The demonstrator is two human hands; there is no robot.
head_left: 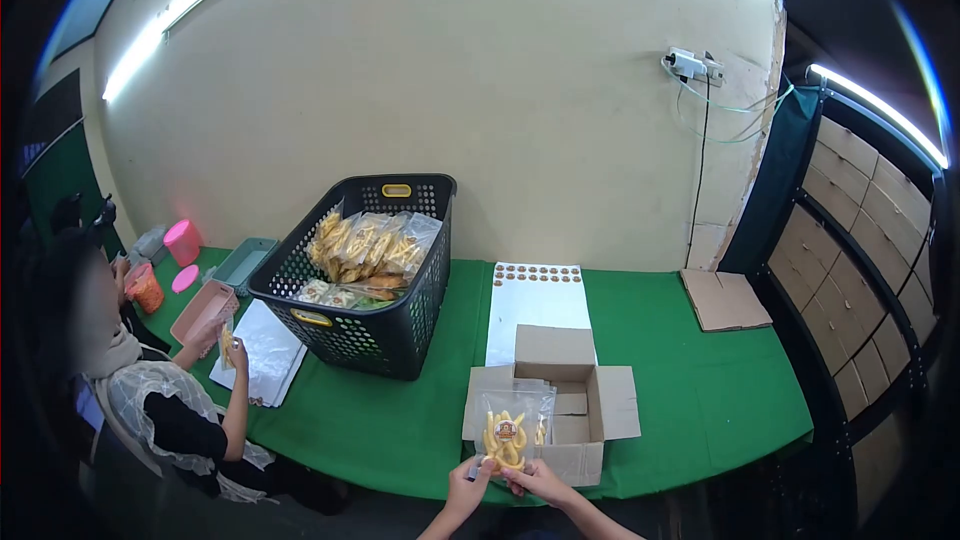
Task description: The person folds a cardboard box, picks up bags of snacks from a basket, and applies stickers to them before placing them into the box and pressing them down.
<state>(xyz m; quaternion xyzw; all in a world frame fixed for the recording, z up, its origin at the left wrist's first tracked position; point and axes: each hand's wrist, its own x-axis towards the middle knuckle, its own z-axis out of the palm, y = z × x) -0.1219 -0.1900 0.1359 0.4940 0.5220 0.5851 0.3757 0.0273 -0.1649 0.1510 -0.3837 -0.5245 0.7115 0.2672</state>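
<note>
Near the front edge of the table, my left hand (pixel 467 484) and my right hand (pixel 537 481) pinch the lower corners of a clear plastic snack bag (pixel 505 433). Yellow, curled snack pieces fill its lower part, and a round label sits on its front. The bag is upright, in front of an open cardboard box (pixel 618 405) with its flaps folded outward. Behind the held bag, at the left of the box, another snack bag (pixel 543 428) shows in part. My fingertips behind the bag are partly hidden.
Left of the box stands a black basket (pixel 385 345) full of snack bags. A white sheet with round stickers (pixel 538 302) lies behind the box, flat cardboard (pixel 727 300) to the right. At left, a seated person holds a small bag near a pink tray (pixel 203 308) and white sheets (pixel 258 352).
</note>
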